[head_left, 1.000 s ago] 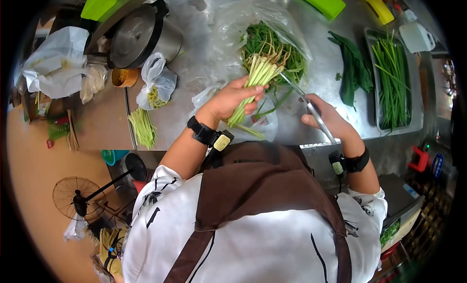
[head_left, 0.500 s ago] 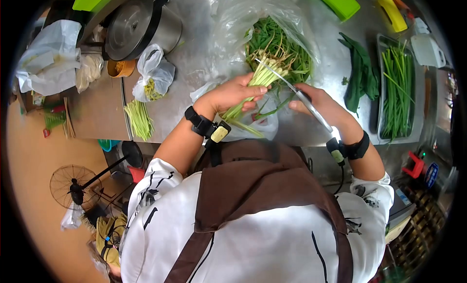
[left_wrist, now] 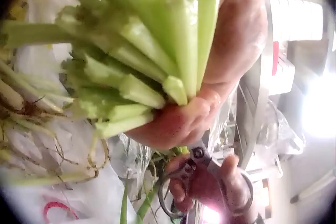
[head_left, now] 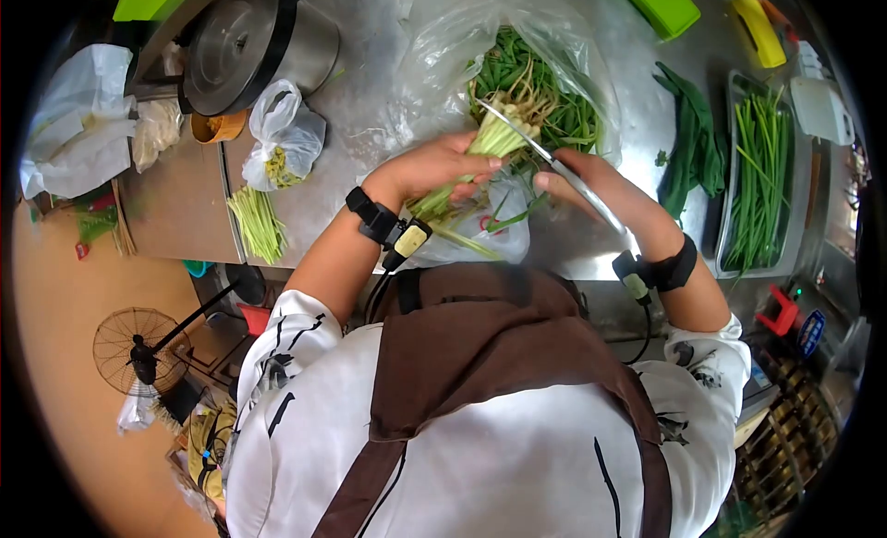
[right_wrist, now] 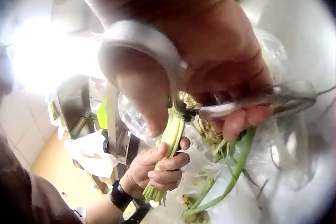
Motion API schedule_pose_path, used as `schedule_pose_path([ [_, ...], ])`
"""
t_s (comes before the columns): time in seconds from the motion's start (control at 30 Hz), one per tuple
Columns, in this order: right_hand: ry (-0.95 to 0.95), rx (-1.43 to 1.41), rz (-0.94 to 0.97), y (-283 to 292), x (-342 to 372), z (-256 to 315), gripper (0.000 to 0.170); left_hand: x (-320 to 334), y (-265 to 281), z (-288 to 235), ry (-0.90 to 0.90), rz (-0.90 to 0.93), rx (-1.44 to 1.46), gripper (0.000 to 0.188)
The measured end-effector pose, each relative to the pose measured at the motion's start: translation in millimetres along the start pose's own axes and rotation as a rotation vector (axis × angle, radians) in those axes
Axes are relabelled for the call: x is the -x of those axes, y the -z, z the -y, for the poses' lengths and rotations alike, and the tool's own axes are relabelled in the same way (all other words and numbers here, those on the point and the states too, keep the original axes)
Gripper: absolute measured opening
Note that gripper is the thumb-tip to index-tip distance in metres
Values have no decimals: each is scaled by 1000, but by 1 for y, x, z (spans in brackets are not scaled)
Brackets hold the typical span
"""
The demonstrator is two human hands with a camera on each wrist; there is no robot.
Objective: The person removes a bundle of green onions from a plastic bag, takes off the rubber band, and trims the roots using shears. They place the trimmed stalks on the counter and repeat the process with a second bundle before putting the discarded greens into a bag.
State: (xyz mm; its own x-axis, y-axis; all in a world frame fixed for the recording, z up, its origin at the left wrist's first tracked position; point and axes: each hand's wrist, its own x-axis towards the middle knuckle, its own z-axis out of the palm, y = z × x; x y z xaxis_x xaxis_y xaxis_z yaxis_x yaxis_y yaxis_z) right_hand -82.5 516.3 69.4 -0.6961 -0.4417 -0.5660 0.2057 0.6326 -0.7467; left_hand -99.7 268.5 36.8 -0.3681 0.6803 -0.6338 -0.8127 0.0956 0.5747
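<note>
The top of the frame is filled by the right hand (right_wrist: 210,45), in which metal scissors (right_wrist: 215,109) are held, one loop being set around the thumb at centre left, the other reaching to centre right. At lower centre a bunch of pale green stalks (right_wrist: 172,136) is gripped by the left hand (right_wrist: 163,169), its wrist circled by a black strap (right_wrist: 120,194). Just right of these, a curved green stem (right_wrist: 239,166) is seen beside whitish plastic (right_wrist: 286,150). The upper left is washed out by glare.
</note>
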Motion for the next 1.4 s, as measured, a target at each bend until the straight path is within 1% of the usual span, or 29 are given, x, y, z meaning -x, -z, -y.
schedule_pose_path([
  [0.03, -10, -21, 19, 0, -3, 1, 55, -1, -1, -1, 10, 21, -33, 27],
  [0.17, 10, 20, 5, -1, -6, 0, 56, -3, 4, 0, 35, 11, 7, 26],
  [0.23, 34, 64, -13, -4, -5, -4, 43, -4, 6, 3, 57, 1, 38, 25],
  [0.37, -9, 120, -73, -14, -6, -15, 41, -6, 8, 2, 50, -8, 9, 24],
  [0.43, -62, 136, -132, -17, -9, -21, 47, -9, 9, 5, 7, -23, -134, 23],
  [0.47, -57, 140, -135, -17, -9, -18, 47, -8, 7, 5, 1, -25, -137, 23],
  [0.53, -102, 30, -177, -19, -4, -9, 44, -1, 0, 5, -34, 15, -92, 20],
  [0.57, -94, 33, -176, -19, -1, -6, 44, 4, -1, 4, -64, 7, -138, 25],
  [0.6, -69, -35, -187, -19, 3, -5, 43, 10, -3, 4, -72, -1, -141, 25],
  [0.63, -43, -103, -194, -18, 7, -3, 41, 18, -5, 4, -127, 12, -137, 26],
  [0.67, -27, -97, -187, -18, 12, 0, 41, 27, -6, 5, -183, 21, -130, 28],
  [0.7, -68, -180, -181, -18, 18, 2, 39, 37, -5, 6, -201, 23, -135, 29],
  [0.73, -95, -259, -159, -20, 20, 5, 38, 49, -4, 9, -221, -22, -133, 29],
  [0.8, -47, -275, -246, -33, 25, -3, 36, 78, -1, 18, -316, -97, -58, 28],
  [0.87, -52, -254, -285, -41, 30, -10, 34, 117, 16, 32, -375, -249, -89, 29],
  [0.93, -21, -252, -341, -52, 37, -17, 34, 156, 27, 51, -460, -667, -138, 31],
  [0.97, -54, -246, -336, -57, 41, -9, 33, 173, 37, 65, -487, -866, -103, 33],
  [1.0, -97, -242, -339, -58, 45, -2, 33, 189, 49, 76, -425, -1091, -158, 34],
  [1.03, -80, -242, -358, -63, 47, -1, 32, 203, 64, 89, -360, -1306, -212, 34],
  [1.07, -76, -233, -359, -66, 47, -3, 32, 210, 96, 118, -373, -1514, -298, 35],
  [1.13, -72, -179, -409, -72, 48, -6, 31, 238, 133, 138, -350, -1768, -361, 32],
  [1.17, -104, -150, -417, -74, 51, 2, 32, 251, 152, 147, -325, -1863, -532, 35],
  [1.2, -104, -139, -423, -75, 53, 8, 32, 262, 168, 152, -332, -1859, -522, 35],
  [1.27, -100, -112, -425, -80, 56, 17, 33, 277, 197, 157, 5, -1926, -595, 47],
  [1.3, -103, -106, -434, -83, 59, 21, 33, 278, 214, 164, -4, -1919, -591, 47],
  [1.37, -127, -122, -439, -89, 62, 28, 34, 272, 251, 186, 73, -1831, -623, 64],
  [1.4, -131, -120, -449, -93, 64, 30, 34, 269, 268, 199, 65, -1823, -625, 64],
])
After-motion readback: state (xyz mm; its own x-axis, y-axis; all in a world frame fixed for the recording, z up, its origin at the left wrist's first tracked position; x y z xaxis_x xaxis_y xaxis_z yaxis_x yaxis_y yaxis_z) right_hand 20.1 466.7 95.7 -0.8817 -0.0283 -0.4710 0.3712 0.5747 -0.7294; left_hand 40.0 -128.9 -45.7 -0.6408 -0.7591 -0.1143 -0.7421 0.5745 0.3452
